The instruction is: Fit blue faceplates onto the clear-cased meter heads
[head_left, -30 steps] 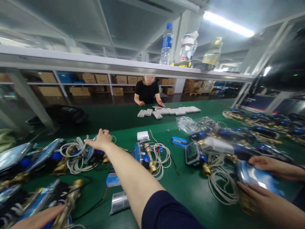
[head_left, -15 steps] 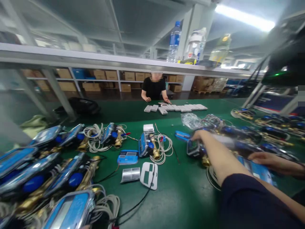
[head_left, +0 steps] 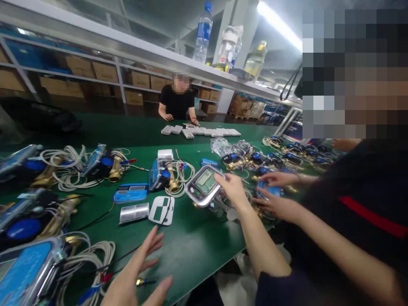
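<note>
In my right hand point(head_left: 234, 189) is a meter with a grey display and a clear-rimmed case point(head_left: 204, 185), tilted above the green table point(head_left: 191, 246); my fingers grip its right edge. My left hand point(head_left: 135, 272) is empty, its fingers spread, low over the table's near side. Just beyond it lie a white cut-out plate point(head_left: 156, 210) and a clear plastic-wrapped roll point(head_left: 134, 212). A blue faceplate point(head_left: 130, 192) rests behind the roll. Another meter with a brass fitting point(head_left: 159, 174) and coiled cable stands left of the one I hold.
At my right, a co-worker's hands point(head_left: 277, 202) are on a blue-faced meter point(head_left: 269, 189). Several meters with cables point(head_left: 28, 225) crowd the left side. Across the table sits another person point(head_left: 177, 102) behind white boxes point(head_left: 188, 134). A shelf point(head_left: 153, 53) with bottles spans above.
My right hand has lifted the meter and brought it nearer, its display now facing me. My left hand has come into view, spread open. The view has turned right, showing more of the co-worker.
</note>
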Demonstrator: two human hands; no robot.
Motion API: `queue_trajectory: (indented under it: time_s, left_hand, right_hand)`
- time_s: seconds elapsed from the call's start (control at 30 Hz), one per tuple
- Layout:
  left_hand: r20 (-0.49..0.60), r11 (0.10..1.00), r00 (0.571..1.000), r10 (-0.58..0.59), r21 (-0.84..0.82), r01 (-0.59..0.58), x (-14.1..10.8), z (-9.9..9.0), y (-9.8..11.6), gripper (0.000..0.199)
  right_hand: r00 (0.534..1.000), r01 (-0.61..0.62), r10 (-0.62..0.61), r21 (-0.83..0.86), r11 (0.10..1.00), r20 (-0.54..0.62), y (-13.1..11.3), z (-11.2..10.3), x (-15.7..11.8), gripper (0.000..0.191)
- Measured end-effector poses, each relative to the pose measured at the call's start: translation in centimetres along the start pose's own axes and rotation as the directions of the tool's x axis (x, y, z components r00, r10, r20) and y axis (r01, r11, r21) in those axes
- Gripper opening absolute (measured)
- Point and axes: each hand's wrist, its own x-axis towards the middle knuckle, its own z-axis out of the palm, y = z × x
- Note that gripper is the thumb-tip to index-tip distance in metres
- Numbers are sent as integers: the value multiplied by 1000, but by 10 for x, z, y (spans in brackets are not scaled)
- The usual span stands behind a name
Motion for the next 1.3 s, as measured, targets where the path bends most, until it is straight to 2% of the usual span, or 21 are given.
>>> queue_trajectory:
  time_s: [0.1,0.13,0.2,0.27,0.3,0.4,0.5,0.6,0.67,0.73,0.8,0.9,1.0,1.1,1.17,1.23,1.3]
  left_hand:
    - [32,998,999,38,-46,-37,13,25,22,103]
    - [55,999,998,29,-45,-27,16,31,24,112]
    - [88,999,996,-11,-45,15,19,35,23,123]
    - [129,996,991,-29,-74,39,17,29,20,128]
    - [149,994,988,-31,-99,46,14,24,19,129]
    - [232,987,972,-47,-137,80,4,2,15,128]
    - [279,973,949,-143,-137,187,-10,-16,13,121]
    - [262,941,939,-224,-195,278,-22,-29,16,116]
    - [189,949,959,-212,-194,248,-28,-38,19,113]
    - [90,980,988,-125,-146,137,-29,-48,24,113]
    - [30,995,999,10,-99,-7,-28,-56,27,118]
    - [49,984,987,154,-95,-149,-23,-57,28,121]
    - [93,961,962,257,-126,-245,-15,-44,26,115]
    - [64,917,926,372,-180,-356,-7,-28,25,116]
    - [44,898,909,413,-185,-399,-4,-23,22,117]
    - [51,898,904,425,-149,-414,-5,-21,14,115]
    - [67,914,913,402,-76,-397,-11,-20,3,109]
  right_hand:
    - [999,-35,41,243,969,-19,19,20,-69,52]
    - [997,-76,81,356,931,-1,24,27,-91,50]
    - [985,-160,166,579,799,43,31,38,-131,45]
    - [974,-205,210,710,673,83,33,43,-162,41]
    - [975,-205,205,727,656,91,33,43,-174,40]
    - [985,-174,125,715,677,122,29,42,-204,42]
    - [991,-92,6,665,741,130,23,47,-224,58]
    - [984,5,-111,608,794,137,13,55,-232,73]
    - [972,-25,-130,637,771,195,4,58,-231,75]
    - [952,-144,-102,717,682,288,-3,58,-228,74]
    - [915,-305,-59,780,546,399,-3,60,-226,70]
    - [851,-474,-11,778,412,524,10,67,-224,71]
    - [843,-498,17,769,401,537,30,72,-219,69]
    - [838,-509,11,773,379,546,43,69,-209,61]
    - [830,-514,-6,768,382,558,47,67,-203,63]
    - [833,-494,-21,760,422,553,48,68,-199,71]
    - [841,-456,-30,737,499,541,51,71,-196,82]
